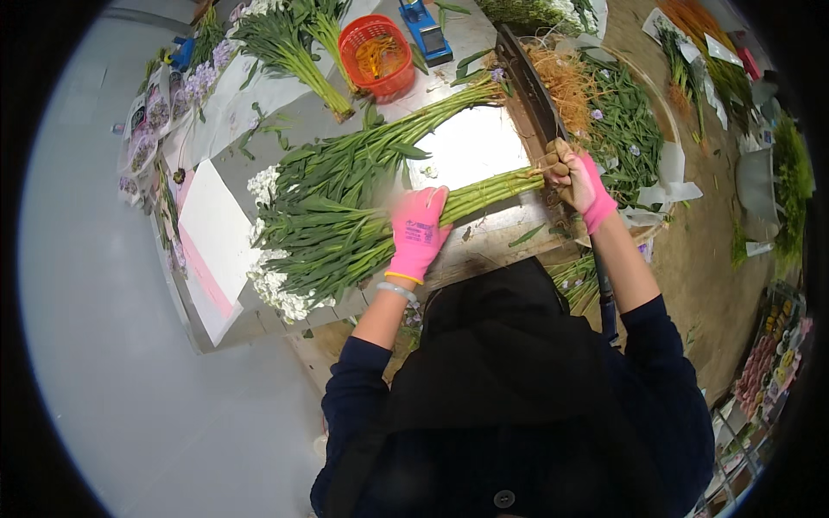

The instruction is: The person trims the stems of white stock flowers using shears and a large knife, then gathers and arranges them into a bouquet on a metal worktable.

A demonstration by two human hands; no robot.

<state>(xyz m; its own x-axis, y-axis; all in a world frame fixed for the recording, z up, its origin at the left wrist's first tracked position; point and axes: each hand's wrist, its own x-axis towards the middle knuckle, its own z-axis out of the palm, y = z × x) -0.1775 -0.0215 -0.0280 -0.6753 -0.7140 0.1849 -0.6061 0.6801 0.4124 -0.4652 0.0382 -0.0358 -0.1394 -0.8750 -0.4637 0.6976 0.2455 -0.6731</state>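
Observation:
My left hand (418,233), in a pink glove, is closed around a bundle of green stems (492,194) with white flower heads (278,291) at the left end. My right hand (573,178), gloved in pink with a soiled palm, has its fingers curled at the bundle's root ends, where thin roots run to the fingertips. Right beside it is the long dark blade arm (531,81) of a lever cutter; its handle (607,304) passes below the wrist. Behind the held bundle, a second bunch of leafy stems (414,126) lies across the metal table (479,243).
A red plastic basket (395,87) with rubber bands and a blue tape dispenser (424,32) stand at the back. Cut roots (563,74) and leaves (622,116) fill a round container beyond the blade. White sheets (217,226) and wrapped purple flowers (155,113) lie at left.

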